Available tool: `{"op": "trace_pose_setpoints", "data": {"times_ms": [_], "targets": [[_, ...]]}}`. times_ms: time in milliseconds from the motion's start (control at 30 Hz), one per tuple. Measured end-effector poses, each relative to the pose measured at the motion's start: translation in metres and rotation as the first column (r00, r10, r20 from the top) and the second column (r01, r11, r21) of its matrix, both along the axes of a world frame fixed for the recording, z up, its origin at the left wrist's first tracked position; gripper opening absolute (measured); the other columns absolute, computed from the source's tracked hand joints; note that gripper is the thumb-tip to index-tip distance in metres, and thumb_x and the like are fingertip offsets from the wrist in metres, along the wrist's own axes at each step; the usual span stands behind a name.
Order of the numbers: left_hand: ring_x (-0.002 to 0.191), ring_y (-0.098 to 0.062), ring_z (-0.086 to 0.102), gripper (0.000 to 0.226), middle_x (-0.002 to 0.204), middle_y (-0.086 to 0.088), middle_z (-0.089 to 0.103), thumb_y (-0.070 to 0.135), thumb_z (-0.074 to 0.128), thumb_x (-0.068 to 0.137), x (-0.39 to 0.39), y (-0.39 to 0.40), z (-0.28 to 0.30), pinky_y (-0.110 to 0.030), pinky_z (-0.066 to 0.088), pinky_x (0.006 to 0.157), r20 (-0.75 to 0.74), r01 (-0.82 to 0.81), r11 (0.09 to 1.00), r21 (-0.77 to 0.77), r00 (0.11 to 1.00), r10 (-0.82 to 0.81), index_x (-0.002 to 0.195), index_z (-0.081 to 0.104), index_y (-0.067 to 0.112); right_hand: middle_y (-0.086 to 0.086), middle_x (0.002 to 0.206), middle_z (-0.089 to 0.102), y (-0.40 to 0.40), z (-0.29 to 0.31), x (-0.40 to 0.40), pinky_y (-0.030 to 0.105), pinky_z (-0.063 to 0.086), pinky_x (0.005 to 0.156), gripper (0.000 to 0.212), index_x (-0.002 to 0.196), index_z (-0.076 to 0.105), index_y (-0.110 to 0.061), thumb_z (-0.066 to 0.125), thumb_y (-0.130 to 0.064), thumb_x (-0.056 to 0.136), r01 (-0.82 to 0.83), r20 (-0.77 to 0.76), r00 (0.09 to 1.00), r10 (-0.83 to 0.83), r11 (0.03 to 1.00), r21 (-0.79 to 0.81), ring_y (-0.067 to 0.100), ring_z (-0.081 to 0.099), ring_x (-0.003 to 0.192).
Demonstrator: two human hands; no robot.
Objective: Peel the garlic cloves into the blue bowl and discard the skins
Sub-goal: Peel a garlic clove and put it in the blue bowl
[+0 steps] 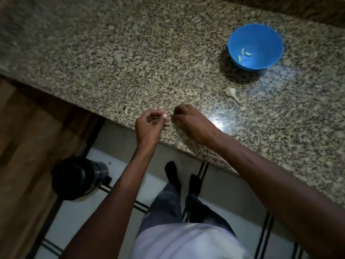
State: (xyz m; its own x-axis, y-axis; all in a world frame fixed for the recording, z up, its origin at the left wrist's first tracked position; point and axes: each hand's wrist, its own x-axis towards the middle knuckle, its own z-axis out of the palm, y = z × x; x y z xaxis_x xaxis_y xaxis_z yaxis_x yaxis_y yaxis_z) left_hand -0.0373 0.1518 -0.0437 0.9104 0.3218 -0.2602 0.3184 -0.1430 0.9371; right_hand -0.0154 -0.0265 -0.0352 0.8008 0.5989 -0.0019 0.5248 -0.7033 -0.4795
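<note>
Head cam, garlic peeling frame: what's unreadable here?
- Head view: whatever the left hand and right hand hold, hidden by curled fingers and too small.
- Loose skins on the countertop: lost in the speckle and blur.
- Glare patch right of the right hand washes out the surface.
- Dark container on the floor: too dim to identify.

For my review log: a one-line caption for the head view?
Both hands, left and right, work at the granite counter's edge; three peeled cloves in blue bowl.
</note>
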Motion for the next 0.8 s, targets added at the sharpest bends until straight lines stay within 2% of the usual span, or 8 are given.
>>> {"op": "trace_pose_setpoints", "data": {"times_ms": [100,200,267,367,467,533,700,800], "targets": [[0.091,-0.019,0.076,0.012,0.099,-0.006,0.077,0.003,0.077,0.091,0.000,0.003,-0.002,-0.032,0.062,0.080,-0.014,-0.003,1.000,-0.006,1.000,0.003,0.099,0.072,-0.002,0.017,0.130,0.061,-0.013,0.006,-0.016,0.044,0.053,0.093,0.040,0.129,0.067,0.002,0.043,-0.015,0.102,-0.144,-0.015,0.990,0.143,0.988,-0.059,0.032,0.056,0.114],[0.092,-0.020,0.076,0.013,0.101,-0.008,0.077,0.003,0.077,0.091,-0.003,0.003,-0.002,-0.037,0.064,0.083,-0.009,-0.004,1.000,-0.009,1.000,0.004,0.101,0.072,-0.003,0.015,0.140,0.058,-0.033,0.014,-0.033,0.041,0.053,0.101,0.051,0.137,0.064,0.001,0.034,-0.015,0.098,-0.170,-0.036,0.985,0.167,0.978,-0.121,0.031,0.054,0.124],[0.092,-0.019,0.077,0.014,0.101,-0.009,0.076,0.001,0.076,0.091,-0.005,0.003,0.001,-0.037,0.064,0.084,-0.013,-0.010,1.000,-0.027,1.000,0.009,0.102,0.071,-0.005,0.016,0.142,0.056,-0.039,0.019,-0.037,0.031,0.050,0.103,0.051,0.139,0.062,0.001,0.036,-0.007,0.095,-0.090,-0.089,0.993,0.082,0.992,-0.093,0.029,0.054,0.128],[0.093,-0.023,0.077,0.014,0.101,-0.010,0.077,0.001,0.076,0.091,-0.005,0.006,0.002,-0.038,0.064,0.083,-0.012,-0.019,0.999,-0.046,1.000,0.019,0.102,0.071,-0.005,0.017,0.140,0.055,-0.043,0.018,-0.031,0.018,0.041,0.096,0.041,0.139,0.062,-0.001,0.057,0.003,0.099,0.219,-0.140,0.965,-0.222,0.975,-0.036,0.027,0.056,0.123],[0.093,-0.024,0.077,0.013,0.100,-0.013,0.077,0.003,0.076,0.091,-0.005,0.009,0.001,-0.041,0.065,0.083,-0.014,-0.016,0.998,-0.056,1.000,0.015,0.101,0.071,-0.003,0.016,0.130,0.054,-0.035,0.008,-0.029,0.027,0.051,0.090,0.036,0.131,0.066,-0.001,0.069,0.000,0.095,0.368,-0.244,0.899,-0.363,0.930,-0.027,0.029,0.058,0.109],[0.095,-0.025,0.077,0.012,0.101,-0.013,0.077,0.005,0.077,0.091,-0.007,0.011,-0.001,-0.042,0.064,0.085,-0.012,-0.005,0.998,-0.063,1.000,0.004,0.101,0.072,0.000,0.016,0.127,0.052,-0.023,0.002,-0.036,0.036,0.051,0.090,0.031,0.126,0.067,-0.002,0.066,-0.001,0.095,0.331,-0.231,0.914,-0.333,0.942,-0.048,0.031,0.055,0.107],[0.095,-0.026,0.075,0.011,0.104,-0.010,0.077,0.004,0.076,0.091,-0.014,0.011,-0.001,-0.041,0.064,0.085,0.006,0.010,0.998,-0.069,1.000,-0.010,0.101,0.072,-0.001,0.014,0.117,0.052,-0.011,0.006,-0.057,0.041,0.057,0.082,0.020,0.116,0.066,0.002,0.063,-0.008,0.100,0.241,-0.079,0.966,-0.246,0.968,-0.073,0.028,0.050,0.105],[0.094,-0.024,0.076,0.011,0.104,-0.009,0.076,0.003,0.075,0.092,-0.016,0.006,-0.003,-0.041,0.064,0.085,-0.010,0.008,0.998,-0.061,1.000,-0.009,0.100,0.072,-0.002,0.009,0.106,0.055,-0.012,0.011,-0.057,0.037,0.055,0.077,0.017,0.101,0.071,-0.001,0.063,-0.016,0.102,0.222,-0.081,0.971,-0.224,0.975,-0.030,0.023,0.052,0.099]]}}
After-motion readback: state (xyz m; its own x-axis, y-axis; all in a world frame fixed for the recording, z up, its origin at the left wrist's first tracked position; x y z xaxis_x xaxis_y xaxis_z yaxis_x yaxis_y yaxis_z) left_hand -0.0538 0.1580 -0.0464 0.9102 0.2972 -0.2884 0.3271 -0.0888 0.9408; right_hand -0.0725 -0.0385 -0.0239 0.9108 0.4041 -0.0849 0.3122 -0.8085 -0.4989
